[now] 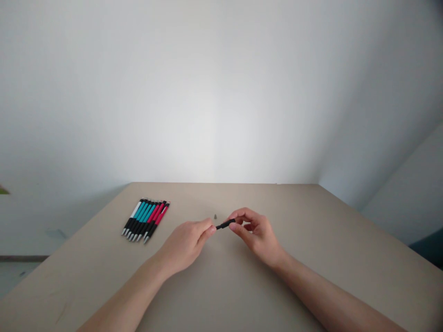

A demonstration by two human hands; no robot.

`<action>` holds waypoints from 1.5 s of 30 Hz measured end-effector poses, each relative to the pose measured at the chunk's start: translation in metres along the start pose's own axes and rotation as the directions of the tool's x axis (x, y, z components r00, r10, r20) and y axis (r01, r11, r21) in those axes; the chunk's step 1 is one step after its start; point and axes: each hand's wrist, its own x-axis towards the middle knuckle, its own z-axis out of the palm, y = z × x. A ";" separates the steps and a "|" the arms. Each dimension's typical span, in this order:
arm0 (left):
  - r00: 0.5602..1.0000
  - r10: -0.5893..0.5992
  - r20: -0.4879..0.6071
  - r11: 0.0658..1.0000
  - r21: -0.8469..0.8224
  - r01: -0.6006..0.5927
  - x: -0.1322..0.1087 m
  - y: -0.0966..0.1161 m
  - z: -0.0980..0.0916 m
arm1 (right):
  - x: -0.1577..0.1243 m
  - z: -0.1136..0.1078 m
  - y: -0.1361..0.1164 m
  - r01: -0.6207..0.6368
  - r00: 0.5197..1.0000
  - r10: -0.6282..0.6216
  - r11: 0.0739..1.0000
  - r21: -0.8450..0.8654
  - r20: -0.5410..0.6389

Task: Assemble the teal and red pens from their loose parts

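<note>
Over the middle of the table, my two hands hold opposite ends of a small black pen part [227, 223]. Its thicker black section, like a pen's grip sleeve, sits between the thumb and fingers of my right hand [258, 235]. My left hand [188, 242] is closed round the thinner dark end, and its fingers hide whatever lies further along. Just beyond the hands a small grey cone [215, 216], like a pen tip, stands on the table. To the left lies a row of pens [147, 219], with white, teal and red barrels, black grips and silver tips.
The beige table [207, 299] runs back to a pale wall [214, 92]. Another wall face rises beyond its right edge. A dark teal object [429, 246] shows past the table's right edge.
</note>
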 end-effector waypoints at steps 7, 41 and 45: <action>1.000 0.000 -0.016 0.999 -0.053 -0.001 0.000 -0.001 0.002 | 0.001 0.001 -0.001 -0.039 0.999 0.040 0.998 0.053 -0.008; 0.977 -0.156 -0.148 0.983 -0.120 0.139 0.002 -0.004 0.000 | 0.003 0.005 0.006 0.352 0.867 0.015 0.691 -0.632 0.499; 0.973 -0.177 -0.149 0.978 -0.137 0.157 0.002 -0.006 -0.001 | 0.003 0.005 0.005 0.336 0.874 0.032 0.680 -0.652 0.484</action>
